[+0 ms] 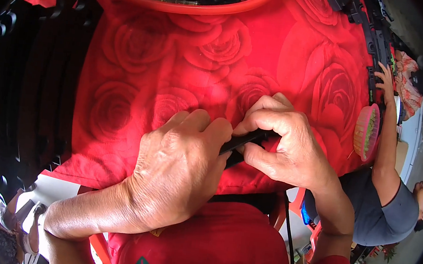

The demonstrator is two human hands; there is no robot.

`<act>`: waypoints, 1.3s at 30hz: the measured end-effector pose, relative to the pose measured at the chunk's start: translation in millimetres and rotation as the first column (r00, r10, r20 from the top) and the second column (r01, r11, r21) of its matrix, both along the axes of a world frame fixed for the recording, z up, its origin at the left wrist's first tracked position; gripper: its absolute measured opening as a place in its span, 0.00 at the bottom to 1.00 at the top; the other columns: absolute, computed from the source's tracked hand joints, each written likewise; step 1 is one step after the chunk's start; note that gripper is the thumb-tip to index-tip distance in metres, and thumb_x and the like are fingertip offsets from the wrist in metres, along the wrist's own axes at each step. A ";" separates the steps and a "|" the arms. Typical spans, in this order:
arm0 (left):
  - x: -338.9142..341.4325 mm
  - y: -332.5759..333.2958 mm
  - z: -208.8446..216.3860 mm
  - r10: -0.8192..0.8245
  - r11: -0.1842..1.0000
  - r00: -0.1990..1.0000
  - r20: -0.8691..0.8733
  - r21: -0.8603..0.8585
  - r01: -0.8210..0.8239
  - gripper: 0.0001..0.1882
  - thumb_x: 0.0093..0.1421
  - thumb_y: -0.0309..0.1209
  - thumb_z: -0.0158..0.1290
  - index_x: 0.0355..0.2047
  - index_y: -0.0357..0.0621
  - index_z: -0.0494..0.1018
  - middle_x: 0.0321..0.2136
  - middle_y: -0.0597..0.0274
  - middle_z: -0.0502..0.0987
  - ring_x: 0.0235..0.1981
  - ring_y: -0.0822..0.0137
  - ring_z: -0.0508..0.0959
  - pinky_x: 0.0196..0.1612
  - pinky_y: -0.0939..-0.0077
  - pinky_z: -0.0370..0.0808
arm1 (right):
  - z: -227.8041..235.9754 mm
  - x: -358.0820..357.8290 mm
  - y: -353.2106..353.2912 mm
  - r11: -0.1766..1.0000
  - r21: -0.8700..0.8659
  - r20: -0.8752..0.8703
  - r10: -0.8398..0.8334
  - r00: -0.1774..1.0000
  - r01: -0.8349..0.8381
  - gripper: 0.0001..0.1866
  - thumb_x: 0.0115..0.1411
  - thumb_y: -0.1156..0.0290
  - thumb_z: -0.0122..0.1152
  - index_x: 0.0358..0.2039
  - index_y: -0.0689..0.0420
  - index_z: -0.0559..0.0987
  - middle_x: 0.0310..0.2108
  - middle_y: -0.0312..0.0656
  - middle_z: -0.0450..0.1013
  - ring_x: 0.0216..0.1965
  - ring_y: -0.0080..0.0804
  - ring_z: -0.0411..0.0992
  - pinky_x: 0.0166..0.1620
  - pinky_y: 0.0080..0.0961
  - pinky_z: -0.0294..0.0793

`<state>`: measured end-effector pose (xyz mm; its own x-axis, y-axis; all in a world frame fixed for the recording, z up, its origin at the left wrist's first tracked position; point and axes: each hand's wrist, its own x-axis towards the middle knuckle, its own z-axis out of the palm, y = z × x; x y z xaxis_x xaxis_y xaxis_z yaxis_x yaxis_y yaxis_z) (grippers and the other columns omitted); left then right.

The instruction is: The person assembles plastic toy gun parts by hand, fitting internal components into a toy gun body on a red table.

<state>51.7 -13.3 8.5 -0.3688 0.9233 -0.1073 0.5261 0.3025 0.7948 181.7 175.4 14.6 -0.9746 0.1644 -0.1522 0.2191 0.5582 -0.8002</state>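
Left hand [177,162]: fingers curled round left end of black part [233,144]
Black part: between both hands, over red cloth [211,83]
Right hand [290,145]: thumb and forefinger pinching other end
Pink basket [360,133]: by cloth's right edge

Room ahead; basin [198,10] beyond; black parts [50,74] leftward

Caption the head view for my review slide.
Left hand and right hand grip a black part over a rose-patterned tablecloth; red basin beyond.

From the wearer's head, one fisheye view looked steeply down, close above the left hand [180,159] and right hand [285,142].
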 end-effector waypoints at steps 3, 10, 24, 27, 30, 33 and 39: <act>1.6 1.8 -1.7 0.007 1.000 1.000 -0.014 -0.010 -0.007 0.09 0.57 0.25 0.66 0.36 0.42 0.76 0.30 0.53 0.75 0.32 0.49 0.80 0.33 0.54 0.76 | 0.6 -2.3 1.2 1.000 -0.002 0.020 0.011 1.000 -0.011 0.10 0.49 0.76 0.70 0.34 0.57 0.86 0.31 0.38 0.77 0.36 0.36 0.71 0.44 0.33 0.70; 2.9 4.3 3.9 0.000 0.999 1.000 -0.031 -0.033 -0.002 0.10 0.56 0.24 0.67 0.36 0.43 0.77 0.29 0.53 0.74 0.32 0.49 0.79 0.32 0.54 0.75 | 5.3 -3.7 0.8 1.000 -0.008 0.079 -0.001 0.997 0.002 0.08 0.48 0.76 0.69 0.32 0.58 0.86 0.30 0.38 0.75 0.36 0.38 0.70 0.43 0.35 0.69; -2.7 5.5 1.3 -0.091 0.996 0.996 0.018 -0.005 0.091 0.11 0.55 0.24 0.67 0.38 0.44 0.78 0.30 0.54 0.75 0.33 0.49 0.79 0.33 0.54 0.76 | 6.0 15.6 -4.5 0.996 0.000 0.160 -0.086 0.983 0.087 0.13 0.45 0.83 0.68 0.33 0.58 0.87 0.33 0.37 0.79 0.39 0.31 0.74 0.48 0.29 0.70; -2.7 4.9 3.3 -0.079 0.997 0.997 0.015 -0.013 0.080 0.11 0.54 0.24 0.66 0.38 0.44 0.78 0.30 0.55 0.76 0.33 0.50 0.79 0.32 0.55 0.75 | 4.4 16.1 -5.7 0.992 -0.074 0.094 -0.094 0.991 0.101 0.10 0.49 0.79 0.71 0.33 0.55 0.86 0.33 0.38 0.77 0.39 0.38 0.72 0.45 0.34 0.71; -2.7 4.9 2.9 -0.077 0.997 0.997 0.012 -0.010 0.078 0.11 0.54 0.24 0.66 0.37 0.44 0.78 0.29 0.55 0.76 0.32 0.51 0.79 0.32 0.56 0.75 | 4.8 15.4 -4.8 0.996 -0.052 0.091 -0.073 0.993 0.078 0.10 0.49 0.78 0.72 0.34 0.55 0.86 0.33 0.38 0.77 0.39 0.38 0.72 0.45 0.34 0.71; -1.4 5.2 -0.4 -0.074 0.997 0.997 0.018 -0.009 0.074 0.11 0.54 0.24 0.66 0.37 0.44 0.78 0.28 0.56 0.76 0.32 0.51 0.80 0.32 0.56 0.75 | 1.2 17.7 -4.2 0.996 -0.042 0.077 -0.074 0.994 0.077 0.10 0.49 0.77 0.72 0.34 0.55 0.86 0.32 0.38 0.77 0.39 0.38 0.72 0.46 0.34 0.71; 3.2 3.3 -2.2 -0.044 0.999 0.999 -0.009 0.007 0.044 0.10 0.55 0.26 0.66 0.36 0.44 0.78 0.28 0.56 0.77 0.32 0.52 0.80 0.32 0.56 0.75 | 0.0 17.1 -3.3 0.997 -0.037 0.080 -0.064 0.995 0.067 0.09 0.49 0.76 0.71 0.33 0.56 0.86 0.32 0.40 0.77 0.39 0.40 0.72 0.46 0.36 0.72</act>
